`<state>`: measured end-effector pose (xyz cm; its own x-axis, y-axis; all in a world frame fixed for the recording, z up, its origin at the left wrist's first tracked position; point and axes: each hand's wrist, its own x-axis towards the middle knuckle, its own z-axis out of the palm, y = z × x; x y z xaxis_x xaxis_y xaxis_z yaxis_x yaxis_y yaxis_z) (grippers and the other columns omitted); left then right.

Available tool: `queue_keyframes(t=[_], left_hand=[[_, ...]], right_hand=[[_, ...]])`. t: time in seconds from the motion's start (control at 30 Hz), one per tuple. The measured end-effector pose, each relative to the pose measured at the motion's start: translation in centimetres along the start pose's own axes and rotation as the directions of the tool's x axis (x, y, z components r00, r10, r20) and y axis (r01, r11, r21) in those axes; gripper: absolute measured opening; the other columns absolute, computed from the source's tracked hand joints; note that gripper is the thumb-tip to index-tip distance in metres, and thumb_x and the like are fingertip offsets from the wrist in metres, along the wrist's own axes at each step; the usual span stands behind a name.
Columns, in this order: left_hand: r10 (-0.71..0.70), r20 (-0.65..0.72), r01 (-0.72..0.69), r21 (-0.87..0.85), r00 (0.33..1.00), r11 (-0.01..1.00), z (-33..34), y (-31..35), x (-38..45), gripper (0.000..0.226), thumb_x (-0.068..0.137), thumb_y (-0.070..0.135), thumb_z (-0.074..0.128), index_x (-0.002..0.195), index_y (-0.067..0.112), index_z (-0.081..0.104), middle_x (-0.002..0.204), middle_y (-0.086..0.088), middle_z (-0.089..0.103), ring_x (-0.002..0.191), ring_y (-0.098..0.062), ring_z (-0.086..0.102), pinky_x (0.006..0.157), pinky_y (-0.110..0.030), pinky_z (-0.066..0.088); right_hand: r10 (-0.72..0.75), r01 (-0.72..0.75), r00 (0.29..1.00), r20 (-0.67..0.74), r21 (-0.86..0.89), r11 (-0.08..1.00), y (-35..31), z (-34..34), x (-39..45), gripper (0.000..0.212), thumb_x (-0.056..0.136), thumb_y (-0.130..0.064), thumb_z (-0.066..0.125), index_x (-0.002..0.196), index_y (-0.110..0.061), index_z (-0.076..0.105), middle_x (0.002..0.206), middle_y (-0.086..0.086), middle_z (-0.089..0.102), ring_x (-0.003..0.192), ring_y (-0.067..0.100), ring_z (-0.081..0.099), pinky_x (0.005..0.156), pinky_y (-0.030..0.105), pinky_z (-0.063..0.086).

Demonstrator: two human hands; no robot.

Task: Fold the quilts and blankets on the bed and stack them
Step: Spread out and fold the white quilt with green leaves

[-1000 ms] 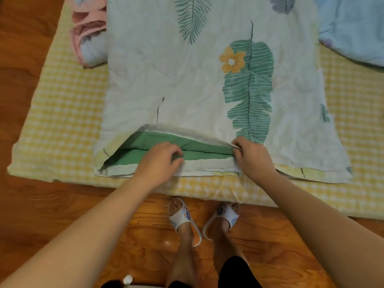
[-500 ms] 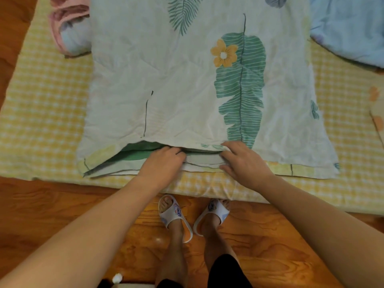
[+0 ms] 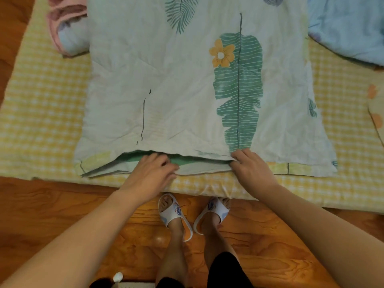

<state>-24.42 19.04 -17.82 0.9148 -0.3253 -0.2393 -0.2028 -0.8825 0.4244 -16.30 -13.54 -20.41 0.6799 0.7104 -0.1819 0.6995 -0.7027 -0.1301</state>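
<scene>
Fingers of the right hand [image 3: 252,170] pinch the pale leaf-print quilt [image 3: 187,84] edge; left hand [image 3: 152,173] fingers curl on lower layers — half-folded, with pink [image 3: 62,23] and blue [image 3: 349,28] blankets beyond still loose, nothing stacked.

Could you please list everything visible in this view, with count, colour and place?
leaf-print quilt: one, pale with green leaves and a yellow flower, folded at the middle of the bed
pink blanket: one, pink and pale blue, bundled at far left
blue quilt: one, light blue, far right
bed sheet: one, yellow check, under everything
floor: wooden, orange-brown, near side
slippers: two, white, on the feet
left hand: at the quilt's near edge
right hand: pinches the quilt's near edge
</scene>
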Motion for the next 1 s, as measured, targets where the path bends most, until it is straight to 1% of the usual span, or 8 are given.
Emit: queue_keyframes(t=[0.23,0.33,0.5,0.57,0.67,0.77,0.9,1.0], left_hand=[[-0.339,-0.071,0.346,0.147,0.938,0.927,-2.4,-2.6,-4.6,0.057,0.08,0.006,0.072,0.135,0.016,0.061,0.12,-0.009,0.066,0.102,-0.036,0.062,0.076,-0.046,0.052],[-0.454,-0.132,0.471,0.165,0.881,0.866,-3.2,-4.5,-6.2,0.025,0.099,0.019,0.056,0.12,0.01,0.068,0.098,-0.014,0.072,0.084,-0.04,0.067,0.067,-0.047,0.054],[-0.543,-0.118,0.555,0.195,0.832,0.809,-3.9,-6.4,-7.9,0.026,0.102,0.028,0.051,0.102,0.006,0.066,0.085,-0.022,0.066,0.079,-0.044,0.062,0.068,-0.049,0.053],[-0.589,-0.101,0.592,0.266,0.802,0.761,-4.9,-7.9,-8.3,0.029,0.101,0.029,0.052,0.102,0.003,0.066,0.087,-0.026,0.066,0.081,-0.045,0.062,0.071,-0.05,0.052],[-0.632,0.005,0.578,0.398,0.775,0.712,-5.4,-8.3,-8.8,0.029,0.095,0.029,0.057,0.097,0.004,0.072,0.085,-0.024,0.068,0.082,-0.042,0.064,0.074,-0.049,0.054],[-0.596,0.018,0.529,0.439,0.803,0.726,-4.9,-5.6,-8.7,0.026,0.086,0.028,0.063,0.101,0.008,0.07,0.092,-0.021,0.066,0.088,-0.042,0.061,0.078,-0.052,0.05],[-0.238,0.02,0.225,0.257,0.971,0.94,-3.4,-0.7,-5.5,0.042,0.092,0.03,0.049,0.13,0.015,0.058,0.112,-0.007,0.062,0.103,-0.03,0.057,0.089,-0.044,0.046],[-0.053,0.01,0.051,0.145,0.999,0.988,-1.1,3.3,-0.8,0.045,0.099,0.034,0.045,0.141,0.018,0.051,0.128,0.0,0.06,0.111,-0.023,0.057,0.092,-0.04,0.048]], right_hand=[[0.046,-0.05,0.999,0.027,0.176,0.983,0.8,-1.0,0.2,0.037,0.104,-0.033,0.036,0.106,-0.013,0.067,0.105,0.002,0.062,0.091,0.025,0.056,0.07,0.038,0.051],[0.041,-0.045,0.999,0.025,0.167,0.985,1.1,-1.0,0.6,0.027,0.103,-0.028,0.044,0.104,-0.012,0.065,0.095,0.003,0.06,0.084,0.027,0.056,0.063,0.038,0.049],[0.05,-0.051,0.998,0.03,0.041,0.998,0.5,-1.3,1.1,0.033,0.088,-0.008,0.065,0.121,-0.01,0.059,0.115,0.009,0.058,0.096,0.031,0.055,0.063,0.039,0.051],[0.054,-0.054,0.999,0.004,0.019,0.998,1.3,-1.2,1.2,0.032,0.081,-0.001,0.069,0.112,-0.006,0.065,0.124,0.015,0.056,0.103,0.035,0.053,0.073,0.043,0.052],[0.118,-0.118,0.993,-0.011,0.005,0.993,3.0,-1.2,0.4,0.024,0.073,0.005,0.074,0.094,-0.005,0.071,0.122,0.017,0.058,0.102,0.037,0.053,0.07,0.043,0.052],[0.146,-0.145,0.989,-0.026,0.047,0.988,4.4,-1.6,-0.8,0.022,0.08,0.002,0.074,0.1,-0.005,0.074,0.118,0.016,0.061,0.101,0.038,0.056,0.068,0.044,0.054],[0.172,-0.17,0.985,-0.001,0.126,0.977,5.6,-1.7,-1.1,0.022,0.087,-0.012,0.072,0.109,-0.011,0.074,0.119,0.013,0.062,0.103,0.035,0.059,0.082,0.044,0.055],[0.147,-0.153,0.988,0.052,0.13,0.98,5.9,-1.7,-0.9,0.027,0.088,-0.024,0.072,0.114,-0.014,0.073,0.124,0.01,0.06,0.107,0.032,0.058,0.088,0.044,0.054]])
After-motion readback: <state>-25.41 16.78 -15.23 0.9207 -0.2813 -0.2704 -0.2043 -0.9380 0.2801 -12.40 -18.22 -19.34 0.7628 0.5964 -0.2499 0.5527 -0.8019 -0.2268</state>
